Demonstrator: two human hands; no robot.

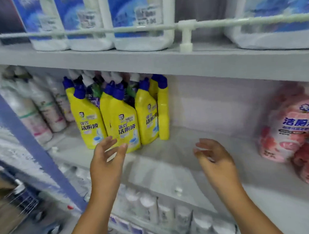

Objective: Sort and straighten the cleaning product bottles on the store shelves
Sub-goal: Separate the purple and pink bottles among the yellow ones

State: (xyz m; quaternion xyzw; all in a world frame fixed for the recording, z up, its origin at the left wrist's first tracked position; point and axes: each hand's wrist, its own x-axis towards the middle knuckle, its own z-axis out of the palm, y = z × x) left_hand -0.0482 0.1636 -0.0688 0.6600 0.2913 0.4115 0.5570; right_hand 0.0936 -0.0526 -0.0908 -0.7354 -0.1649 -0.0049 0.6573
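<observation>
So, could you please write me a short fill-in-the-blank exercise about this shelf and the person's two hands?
1. The yellow plastic bottles have caps coloured ____.
2. The left hand is nearest the bottles coloured ____.
3. The pink plastic bottles stand to the ____ of the bare shelf.
4. The right hand holds ____.

Missing words: blue; yellow; right; nothing

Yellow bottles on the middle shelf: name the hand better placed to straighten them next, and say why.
Left. The left hand is open with its fingertips right at the front yellow bottles. The right hand, also open, hovers over the bare shelf to their right, probably farther from them.
</observation>
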